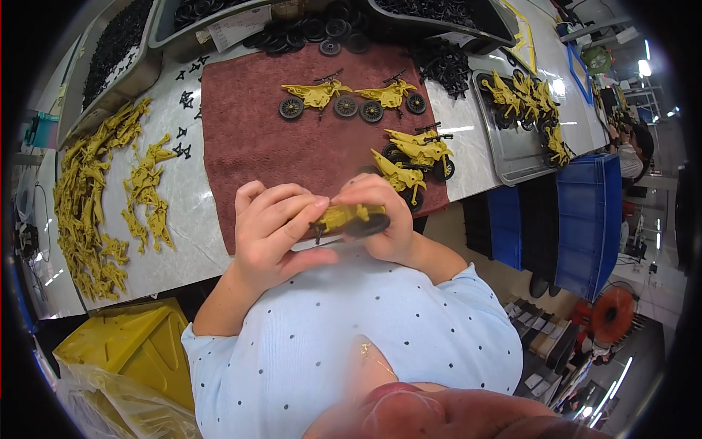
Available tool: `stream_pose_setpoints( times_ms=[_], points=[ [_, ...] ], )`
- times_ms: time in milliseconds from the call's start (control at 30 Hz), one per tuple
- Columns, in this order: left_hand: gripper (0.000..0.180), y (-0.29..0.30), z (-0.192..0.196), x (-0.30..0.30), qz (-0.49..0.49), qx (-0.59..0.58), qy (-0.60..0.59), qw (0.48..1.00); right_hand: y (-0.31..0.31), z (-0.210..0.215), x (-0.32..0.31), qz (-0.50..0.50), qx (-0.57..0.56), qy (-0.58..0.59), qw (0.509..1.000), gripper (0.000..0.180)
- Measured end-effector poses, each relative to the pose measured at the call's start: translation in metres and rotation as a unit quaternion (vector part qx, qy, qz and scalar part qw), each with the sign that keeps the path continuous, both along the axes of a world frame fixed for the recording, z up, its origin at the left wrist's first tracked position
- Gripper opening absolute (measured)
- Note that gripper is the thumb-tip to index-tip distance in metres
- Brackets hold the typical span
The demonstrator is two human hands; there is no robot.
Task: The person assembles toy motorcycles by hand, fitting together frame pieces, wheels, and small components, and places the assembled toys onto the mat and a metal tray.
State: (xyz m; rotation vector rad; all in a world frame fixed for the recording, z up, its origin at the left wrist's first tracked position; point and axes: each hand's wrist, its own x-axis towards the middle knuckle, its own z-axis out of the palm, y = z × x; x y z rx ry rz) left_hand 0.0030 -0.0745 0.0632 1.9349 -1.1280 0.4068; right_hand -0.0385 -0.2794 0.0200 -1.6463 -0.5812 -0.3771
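Light, stiff toy bike, pinched by two hands

Both hands are clamping on one yellow bike [340,216], holding it up in front of the shirt [329,314], by the near edge of the red cloth [245,132] on the counter [186,212]. The left hand [272,227] is pinching its left end, fingertips lying over the top; the right hand [387,216] is wrapping round its right end, where a black wheel [370,224] is sitting against the fingers. The bike is showing blurred, so I cannot tell exactly which parts the fingertips are pressing.

It is looking like hard moulded plastic: probably very light, stiff along the body, a little slick on its smooth faces. The body is offering the safest hold, with thumb and fingers facing each other across its middle. The wheel is likely giving a poorer grip, since it may be turning under a fingertip. Thin parts are seeming the most fragile: on the two far bikes [317,94], slender bars [329,75] are sticking out above the front, inviting bending or snapping if anyone is squeezing them or pushing them sideways
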Motion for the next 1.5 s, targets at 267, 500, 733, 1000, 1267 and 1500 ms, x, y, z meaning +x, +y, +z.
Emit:
stream_pose_setpoints(
  times_ms=[267, 500, 733, 1000, 1267, 1500],
  points=[
    [0.031, 0.004, -0.007, 0.002, -0.013, -0.088, 0.127, 0.988, 0.002, 0.005, -0.005, 0.028, 0.043, 0.145, 0.988, 0.037],
    [0.011, 0.002, -0.012, -0.001, 0.013, -0.127, 0.240, 0.962, 0.002, 0.010, -0.004, 0.010, 0.019, 0.205, 0.978, 0.036],
    [0.015, 0.000, -0.015, -0.002, 0.031, -0.146, 0.333, 0.931, 0.001, 0.007, -0.004, 0.019, 0.010, 0.224, 0.974, 0.034],
    [0.038, -0.007, -0.032, 0.005, 0.027, -0.029, 0.086, 0.995, 0.002, -0.009, 0.000, 0.050, 0.097, 0.236, 0.966, 0.036],
    [0.038, -0.002, -0.043, 0.014, 0.061, 0.047, -0.008, 0.997, -0.008, 0.006, 0.010, -0.019, -0.087, 0.191, 0.978, 0.039],
    [0.046, 0.019, -0.042, 0.013, 0.132, 0.218, -0.020, 0.967, -0.027, 0.015, 0.006, -0.103, -0.159, 0.149, 0.970, 0.023]
  ],
)
